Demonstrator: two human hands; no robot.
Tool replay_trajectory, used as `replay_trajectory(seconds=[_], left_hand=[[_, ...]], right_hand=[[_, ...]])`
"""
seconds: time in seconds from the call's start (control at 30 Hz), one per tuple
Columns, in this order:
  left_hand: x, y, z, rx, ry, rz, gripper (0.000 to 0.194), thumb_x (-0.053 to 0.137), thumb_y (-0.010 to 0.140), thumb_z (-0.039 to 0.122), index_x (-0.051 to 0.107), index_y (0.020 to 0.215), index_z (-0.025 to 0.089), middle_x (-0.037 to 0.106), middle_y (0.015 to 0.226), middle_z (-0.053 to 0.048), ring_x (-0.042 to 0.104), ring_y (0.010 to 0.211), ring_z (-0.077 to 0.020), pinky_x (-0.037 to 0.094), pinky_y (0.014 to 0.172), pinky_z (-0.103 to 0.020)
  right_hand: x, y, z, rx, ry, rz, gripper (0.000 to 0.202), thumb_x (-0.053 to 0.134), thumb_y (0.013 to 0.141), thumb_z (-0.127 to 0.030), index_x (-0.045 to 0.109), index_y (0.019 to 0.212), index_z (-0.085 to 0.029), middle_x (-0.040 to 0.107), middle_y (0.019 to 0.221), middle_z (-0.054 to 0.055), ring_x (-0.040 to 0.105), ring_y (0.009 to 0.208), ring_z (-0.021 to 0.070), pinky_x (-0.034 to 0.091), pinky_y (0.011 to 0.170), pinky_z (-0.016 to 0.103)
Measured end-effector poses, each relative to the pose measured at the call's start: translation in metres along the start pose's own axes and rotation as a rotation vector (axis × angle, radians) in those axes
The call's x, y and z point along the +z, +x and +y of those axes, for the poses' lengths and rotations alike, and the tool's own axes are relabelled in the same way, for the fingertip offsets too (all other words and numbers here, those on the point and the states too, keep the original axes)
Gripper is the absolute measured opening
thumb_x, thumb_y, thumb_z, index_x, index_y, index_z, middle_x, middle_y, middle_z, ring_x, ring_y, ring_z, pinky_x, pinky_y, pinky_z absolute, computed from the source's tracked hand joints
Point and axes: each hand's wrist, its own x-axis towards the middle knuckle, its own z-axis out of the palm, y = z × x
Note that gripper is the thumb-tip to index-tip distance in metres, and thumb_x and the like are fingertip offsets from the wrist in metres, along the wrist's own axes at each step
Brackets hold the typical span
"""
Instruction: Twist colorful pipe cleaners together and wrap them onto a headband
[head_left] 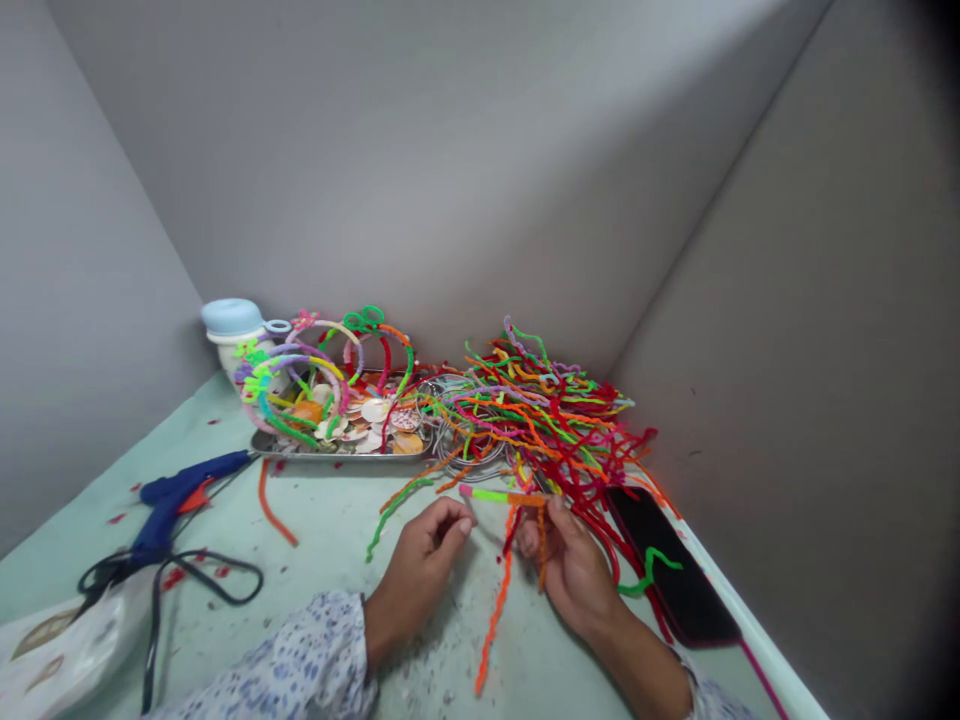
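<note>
A blue glue gun (156, 520) lies on the worktop (322, 535) at nine o'clock from the fuzzy-wrapped band (491, 496), and a metal tray (349, 458) bearing headbands (296, 360) at ten. At eight, the left hand (426, 552) curls; whether it grips anything, I can't tell. Pipe cleaners (540, 400) heap at one. The right hand (574, 570) pinches the band's orange part; a smartphone (671, 590) lies at four.

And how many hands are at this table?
2: the right hand holds the striped band; the left hand, fingers curled, is near the band's pink end. No other hands show.
</note>
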Motion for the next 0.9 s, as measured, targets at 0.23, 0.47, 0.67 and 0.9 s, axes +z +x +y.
replay_trajectory(seconds=[0.23, 0.47, 0.67, 0.9], left_hand=[[0.0, 0.001, -0.005, -0.049, -0.073, -0.121, 0.026, 0.053, 0.089, 0.039, 0.064, 0.084, 0.017, 0.051, 0.066, 0.002, 0.044, 0.061, -0.0127, 0.033, 0.057, -0.023], [-0.003, 0.008, -0.008, -0.144, -0.426, -0.087, 0.021, 0.064, 0.084, 0.036, 0.067, 0.082, 0.016, 0.058, 0.068, 0.0, 0.048, 0.062, -0.0122, 0.039, 0.059, -0.023], [-0.007, 0.017, -0.008, -0.234, -0.751, -0.013, 0.022, 0.067, 0.082, 0.034, 0.067, 0.078, 0.013, 0.057, 0.067, 0.0, 0.049, 0.059, -0.0087, 0.039, 0.055, -0.019], [-0.01, 0.023, -0.011, -0.303, -0.934, 0.03, 0.02, 0.076, 0.074, 0.026, 0.062, 0.067, 0.012, 0.056, 0.06, 0.003, 0.049, 0.054, -0.0056, 0.041, 0.052, -0.016]], right_hand=[[-0.001, 0.002, -0.003, -0.005, 0.131, 0.008, 0.034, 0.068, 0.079, -0.047, 0.059, 0.062, -0.019, 0.054, 0.054, -0.002, 0.051, 0.053, 0.0127, 0.046, 0.057, 0.026], [-0.006, 0.0, -0.005, 0.03, 0.216, -0.063, 0.022, 0.071, 0.075, -0.044, 0.067, 0.075, -0.022, 0.054, 0.053, -0.003, 0.051, 0.053, 0.0125, 0.047, 0.057, 0.027], [-0.008, -0.001, -0.004, 0.129, 0.27, -0.081, 0.019, 0.077, 0.068, -0.035, 0.07, 0.069, -0.017, 0.063, 0.061, 0.0, 0.053, 0.051, 0.0105, 0.046, 0.056, 0.025], [-0.006, 0.0, -0.007, 0.23, 0.374, -0.044, 0.021, 0.082, 0.063, -0.031, 0.071, 0.07, -0.015, 0.065, 0.058, 0.0, 0.055, 0.05, 0.0086, 0.046, 0.054, 0.021]])
